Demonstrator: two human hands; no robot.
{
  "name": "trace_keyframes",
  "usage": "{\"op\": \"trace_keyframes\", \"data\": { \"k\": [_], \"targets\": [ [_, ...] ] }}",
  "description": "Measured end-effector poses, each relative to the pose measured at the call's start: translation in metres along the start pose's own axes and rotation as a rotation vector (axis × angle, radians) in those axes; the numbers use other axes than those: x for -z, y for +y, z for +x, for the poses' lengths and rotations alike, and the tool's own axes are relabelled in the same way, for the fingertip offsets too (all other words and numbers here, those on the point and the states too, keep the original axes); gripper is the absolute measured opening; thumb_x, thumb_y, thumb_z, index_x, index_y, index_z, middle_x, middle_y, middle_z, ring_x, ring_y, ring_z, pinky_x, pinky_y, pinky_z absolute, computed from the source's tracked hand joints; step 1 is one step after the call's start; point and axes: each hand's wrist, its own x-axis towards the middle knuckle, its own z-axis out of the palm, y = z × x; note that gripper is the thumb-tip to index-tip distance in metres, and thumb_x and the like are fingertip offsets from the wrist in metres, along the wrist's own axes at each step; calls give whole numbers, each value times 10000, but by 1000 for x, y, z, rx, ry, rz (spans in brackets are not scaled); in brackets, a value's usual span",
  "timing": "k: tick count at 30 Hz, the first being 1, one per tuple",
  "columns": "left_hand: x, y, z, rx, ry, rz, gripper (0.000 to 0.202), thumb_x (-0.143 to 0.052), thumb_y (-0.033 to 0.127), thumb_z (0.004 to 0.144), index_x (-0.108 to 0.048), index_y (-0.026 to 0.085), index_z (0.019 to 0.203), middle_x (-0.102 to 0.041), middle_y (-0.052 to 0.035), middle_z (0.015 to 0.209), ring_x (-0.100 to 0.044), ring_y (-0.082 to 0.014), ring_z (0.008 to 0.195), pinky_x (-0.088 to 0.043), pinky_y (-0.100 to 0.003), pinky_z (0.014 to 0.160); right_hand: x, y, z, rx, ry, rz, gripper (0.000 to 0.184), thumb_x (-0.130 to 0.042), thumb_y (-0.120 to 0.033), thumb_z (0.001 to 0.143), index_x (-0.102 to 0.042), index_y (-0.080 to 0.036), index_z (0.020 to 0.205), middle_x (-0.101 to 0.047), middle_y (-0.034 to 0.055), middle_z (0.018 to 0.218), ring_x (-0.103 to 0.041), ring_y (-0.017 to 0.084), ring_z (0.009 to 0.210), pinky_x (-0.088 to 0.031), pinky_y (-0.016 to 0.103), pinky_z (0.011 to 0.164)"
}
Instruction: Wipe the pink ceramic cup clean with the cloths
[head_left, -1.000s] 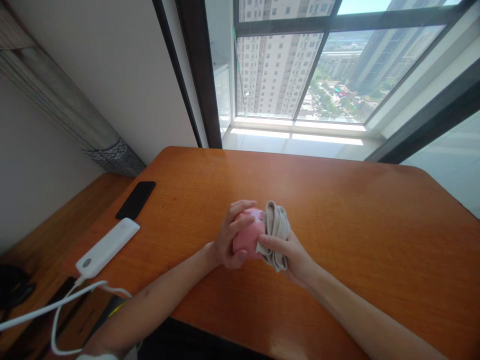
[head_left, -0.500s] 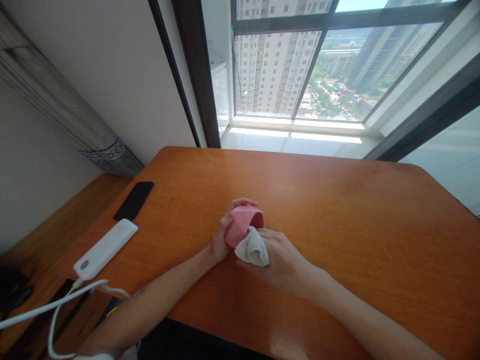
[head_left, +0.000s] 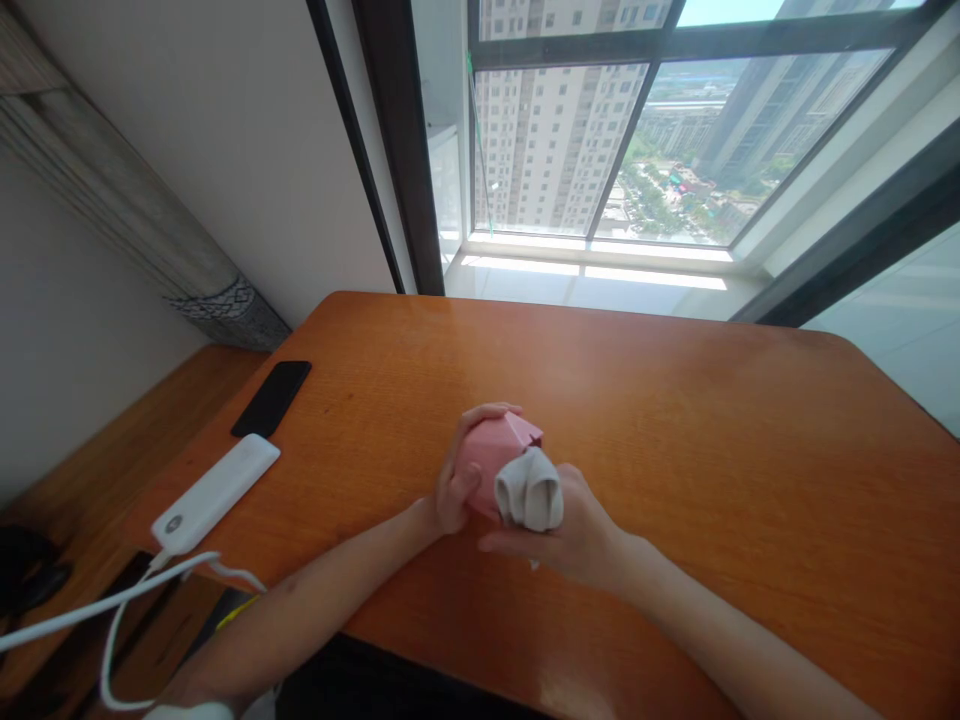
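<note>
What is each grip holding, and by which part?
The left grip holds the pink container around its outer side; the right grip holds the bunched pale cloth, its exact hold partly hidden.

Both forearms are bare below a white left sleeve.

Daylight from window; glare strips on sill; sheen on tabletop; left wall dim; edges stretched.
</note>
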Motion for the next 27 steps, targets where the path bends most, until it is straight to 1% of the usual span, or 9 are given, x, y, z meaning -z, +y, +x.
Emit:
{"op": "trace_keyframes", "data": {
  "k": [3, 5, 8, 11, 15, 17, 21, 24, 27],
  "targets": [
    [-4, 3, -2, 207, -12, -156, 636, -595, 660, 984, -603, 240, 1462, -656, -164, 1493, -690, -397, 1269, -538, -621, 1135, 2, 9, -2, 298, -99, -370, 318, -661, -299, 1066, -664, -209, 761, -658, 8, 677, -500, 131, 575, -408, 282, 596],
    [-4, 2, -1, 222, -19, -180, 654, -584, 646, 998, -579, 235, 1507, -635, -165, 1546, -677, -395, 1331, -529, -609, 1169, 6, 12, -3, 337, -94, -422, 313, -567, -177, 1042, -650, -211, 743, -673, 20, 679, -517, 135, 578, -418, 282, 604],
    [1, -2, 2, 93, -7, -91, 769, -528, 719, 1023, -455, 286, 1655, -467, -146, 1730, -513, -417, 1553, -438, -631, 1278, 9, 7, -3, 69, 42, -180, 314, -755, -288, 949, -598, -219, 685, -577, -29, 599, -452, 112, 522, -376, 257, 527],
    [9, -9, 5, -199, -86, 192, 943, -625, 787, 951, -334, 354, 1737, -311, -120, 1823, -294, -450, 1687, -263, -688, 1365, 7, -4, 1, -332, 285, 336, 353, -944, -453, 808, -683, -216, 828, -618, -39, 685, -509, 112, 560, -430, 227, 516],
    [11, -10, 6, -424, -131, 387, 871, -649, 713, 938, -384, 387, 1701, -386, -131, 1740, -367, -456, 1619, -366, -710, 1280, -3, -12, 3, -485, 439, 733, 525, -976, -549, 761, -735, -249, 1117, -745, 14, 980, -665, 166, 790, -584, 266, 687],
    [6, -6, 4, -376, -79, 338, 716, -592, 669, 970, -498, 359, 1609, -493, -140, 1616, -489, -437, 1496, -445, -693, 1207, -6, -11, 0, -423, 380, 607, 464, -966, -574, 772, -725, -236, 981, -690, -7, 845, -602, 153, 710, -538, 259, 629],
    [-6, 6, -1, -17, 33, 11, 613, -504, 745, 978, -649, 307, 1382, -630, -136, 1413, -633, -422, 1278, -490, -683, 1149, -5, -2, -4, -82, 25, 55, 499, -930, -579, 830, -607, -229, 680, -529, -43, 598, -417, 120, 548, -384, 269, 530],
    [-10, 8, -2, 147, 24, -134, 630, -561, 759, 946, -696, 259, 1305, -703, -144, 1354, -674, -424, 1215, -517, -655, 1117, 1, 4, -5, 228, -139, -293, 335, -704, -381, 1024, -641, -225, 735, -625, 1, 651, -452, 130, 562, -389, 286, 580],
    [-9, 6, 1, 195, 10, -198, 688, -540, 732, 975, -667, 211, 1406, -685, -166, 1453, -673, -425, 1297, -519, -625, 1152, 5, 7, -5, 308, -127, -362, 278, -574, -188, 1006, -632, -224, 737, -639, 10, 658, -469, 135, 564, -393, 290, 593]
  ]
}}
